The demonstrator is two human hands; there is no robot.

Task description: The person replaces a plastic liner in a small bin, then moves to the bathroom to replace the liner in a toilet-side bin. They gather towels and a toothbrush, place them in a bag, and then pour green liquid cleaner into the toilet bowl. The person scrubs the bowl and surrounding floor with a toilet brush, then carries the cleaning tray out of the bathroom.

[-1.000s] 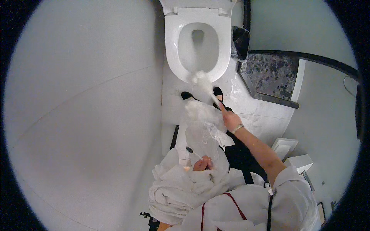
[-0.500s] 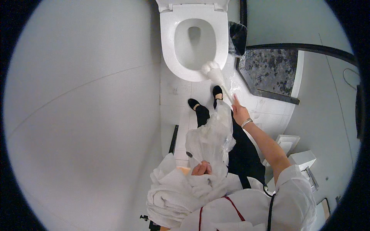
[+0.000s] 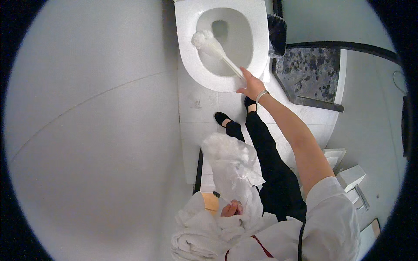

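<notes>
"As we stand before the toilet [image 3: 191, 65], where is our brush [image 3: 212, 45]?"

"Over the bowl [image 3: 240, 41], its head toward nine o'clock; our right hand [image 3: 252, 85], fingers partly spread, holds the handle [image 3: 234, 67] at five."

"And our left hand [image 3: 232, 209]?"

"Closed on a dark-tipped stick [image 3: 218, 195], beside the plastic bag [image 3: 230, 156]; whether it grips the bag, we cannot tell."

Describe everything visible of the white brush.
The white brush has a round, fluffy-looking head, a flared collar and a slim, straight handle, apparently plastic. The right hand holds the handle. From there it slants toward the picture's upper left over the toilet; whether its head makes contact is unclear.
</notes>
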